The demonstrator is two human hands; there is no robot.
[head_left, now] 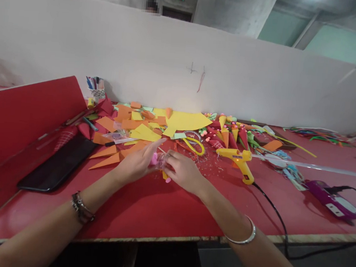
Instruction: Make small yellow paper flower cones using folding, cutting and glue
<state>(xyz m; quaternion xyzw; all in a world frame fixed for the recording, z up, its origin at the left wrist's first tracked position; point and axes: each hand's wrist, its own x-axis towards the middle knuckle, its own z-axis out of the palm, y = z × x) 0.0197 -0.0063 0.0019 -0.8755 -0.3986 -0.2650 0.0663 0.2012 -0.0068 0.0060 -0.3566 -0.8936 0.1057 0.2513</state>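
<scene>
My left hand (134, 161) and my right hand (186, 171) meet over the red table. Between them is a small clear plastic bag (160, 160) with something pink inside. The left hand curls round its left side, its forefinger and thumb partly stretched. Right-hand fingers are bent and pinch the bag's other side. Just below my fingers a pink ball (168, 179) shows beside a bit of yellow, mostly hidden by the right hand. Yellow-handled scissors (197, 147) lie behind the right hand. Orange paper pieces (109, 159) lie left of my left hand.
A yellow glue gun (238, 158) with a clear glue stick stands at right, its black cable running to a purple power strip (332, 200). A black phone (58, 164) lies at left. Paper cones (224, 135) pile up behind, near a pen cup (97, 90) and white partition (135, 55).
</scene>
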